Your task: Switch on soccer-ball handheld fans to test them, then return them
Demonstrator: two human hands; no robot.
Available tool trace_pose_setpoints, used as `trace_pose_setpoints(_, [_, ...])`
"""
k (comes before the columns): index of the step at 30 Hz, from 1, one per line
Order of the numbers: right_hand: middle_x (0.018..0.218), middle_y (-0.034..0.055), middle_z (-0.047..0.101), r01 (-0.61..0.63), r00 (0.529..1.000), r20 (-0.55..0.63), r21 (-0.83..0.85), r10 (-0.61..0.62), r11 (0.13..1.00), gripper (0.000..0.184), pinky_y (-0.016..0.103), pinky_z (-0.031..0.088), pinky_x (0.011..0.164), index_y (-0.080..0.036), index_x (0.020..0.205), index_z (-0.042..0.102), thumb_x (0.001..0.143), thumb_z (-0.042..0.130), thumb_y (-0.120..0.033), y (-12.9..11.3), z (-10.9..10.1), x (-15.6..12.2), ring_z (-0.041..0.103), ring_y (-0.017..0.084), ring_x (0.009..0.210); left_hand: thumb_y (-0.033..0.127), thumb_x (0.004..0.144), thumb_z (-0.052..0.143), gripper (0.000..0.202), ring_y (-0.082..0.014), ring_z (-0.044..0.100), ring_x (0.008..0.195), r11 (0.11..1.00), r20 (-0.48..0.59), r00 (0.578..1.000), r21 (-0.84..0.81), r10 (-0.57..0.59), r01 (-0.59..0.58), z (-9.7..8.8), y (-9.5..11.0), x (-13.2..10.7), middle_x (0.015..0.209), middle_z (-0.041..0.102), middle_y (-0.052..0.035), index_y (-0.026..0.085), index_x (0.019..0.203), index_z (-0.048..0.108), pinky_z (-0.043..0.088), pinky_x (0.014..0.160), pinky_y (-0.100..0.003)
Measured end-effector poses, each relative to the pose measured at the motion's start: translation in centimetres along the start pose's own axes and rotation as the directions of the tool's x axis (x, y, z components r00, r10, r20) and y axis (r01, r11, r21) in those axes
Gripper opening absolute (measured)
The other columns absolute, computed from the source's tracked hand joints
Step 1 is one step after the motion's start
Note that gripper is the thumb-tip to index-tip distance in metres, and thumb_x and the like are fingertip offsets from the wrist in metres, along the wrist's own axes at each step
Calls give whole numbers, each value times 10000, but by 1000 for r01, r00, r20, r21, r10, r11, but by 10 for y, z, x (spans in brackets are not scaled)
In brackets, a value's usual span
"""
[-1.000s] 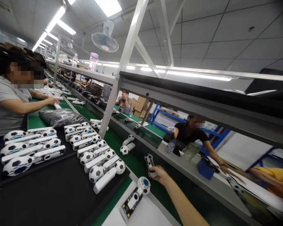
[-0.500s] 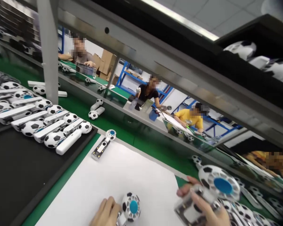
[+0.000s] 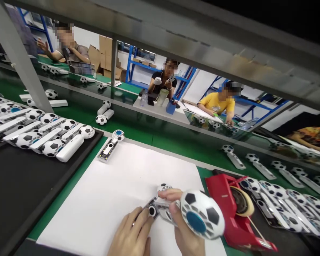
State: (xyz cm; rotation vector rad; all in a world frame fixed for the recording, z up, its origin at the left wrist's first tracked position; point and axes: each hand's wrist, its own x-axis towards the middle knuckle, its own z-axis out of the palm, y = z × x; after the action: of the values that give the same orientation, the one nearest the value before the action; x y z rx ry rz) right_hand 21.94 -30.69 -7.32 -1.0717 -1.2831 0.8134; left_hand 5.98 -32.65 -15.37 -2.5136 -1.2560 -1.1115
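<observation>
My right hand (image 3: 186,231) grips a soccer-ball-headed device (image 3: 202,215) by its handle. The large black-and-white ball has a blue disc and points toward me at the right. My left hand (image 3: 134,231) is closed over the handle of a second soccer-ball-headed device (image 3: 152,211) lying on the white sheet (image 3: 117,185); its ball shows partly behind my right fingers. The two handles overlap or sit very close; whether they touch I cannot tell. Another such device (image 3: 108,149), with a dark, see-through handle, rests at the sheet's far left corner.
A red tape dispenser (image 3: 224,199) stands right of the sheet. Dark trays with rows of these devices flank it at left (image 3: 18,177) and right (image 3: 272,238). More devices lie on the green surface (image 3: 138,128) behind. A grey metal post (image 3: 24,60) rises at left; several people sit beyond.
My right hand has moved left with its device, close to my left hand. The view has shifted, bringing the red tape dispenser into sight.
</observation>
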Motion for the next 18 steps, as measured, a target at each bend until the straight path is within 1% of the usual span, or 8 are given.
trace_pose_setpoints(1, [947,48,680,-16,1000,21,16,16,1000,86,326,517,860,-221,933,652,930,649,-307,2,7,1,642,213,932,46,812,494,424,-244,650,1079,1000,-4,1000,3,24,-24,-1,-1,-2,1244,695,-51,154,1191,650,589,840,-331])
trace_pose_setpoints(2, [907,38,671,-32,999,34,26,31,999,112,298,516,800,-216,895,641,949,621,-313,4,13,2,640,194,874,22,820,476,416,-239,652,1086,999,-5,999,-3,40,-40,-2,-3,-3,1230,702,-59,140,1173,659,591,853,-320])
trace_pose_setpoints(4, [805,14,636,-52,998,32,26,51,998,150,269,489,689,-207,859,620,966,591,-308,8,20,4,613,162,743,9,845,461,373,-239,663,1081,998,-26,998,-31,58,-59,-2,-4,-2,1180,723,-82,110,1131,679,601,853,-310])
trace_pose_setpoints(5, [769,6,616,-55,998,27,18,54,998,157,268,476,672,-202,842,612,964,595,-299,9,22,5,596,153,704,15,858,466,344,-246,667,1080,997,-40,998,-49,58,-60,-2,-5,-2,1156,731,-92,97,1108,688,606,850,-314])
trace_pose_setpoints(8, [755,11,614,-44,999,29,-10,45,999,154,285,472,683,-195,825,618,947,605,-287,10,22,10,593,163,701,18,872,494,299,-271,671,1091,995,-82,994,-71,69,-75,-4,-5,-1,1120,744,-109,64,1083,701,618,846,-332])
trace_pose_setpoints(12, [859,29,668,-1,996,95,-38,5,999,35,290,496,716,-212,906,649,920,620,-226,11,21,16,637,181,784,-4,859,497,335,-270,682,1076,995,-59,996,-57,72,-76,-5,-4,-2,1141,744,-93,68,1112,704,626,840,-338])
trace_pose_setpoints(15, [801,9,636,27,990,143,-39,-22,999,69,269,478,638,-220,886,622,942,583,-225,18,23,18,607,155,696,11,866,488,329,-268,698,1037,996,-71,996,-63,55,-59,-4,-2,0,1111,755,-87,75,1100,711,633,808,-341])
trace_pose_setpoints(18, [738,-12,591,25,989,147,-44,-19,999,111,263,454,595,-226,863,595,966,554,-221,17,22,17,550,133,617,31,881,479,312,-263,717,981,998,-100,995,-61,29,-36,-5,-1,4,1068,768,-73,86,1069,721,638,756,-338])
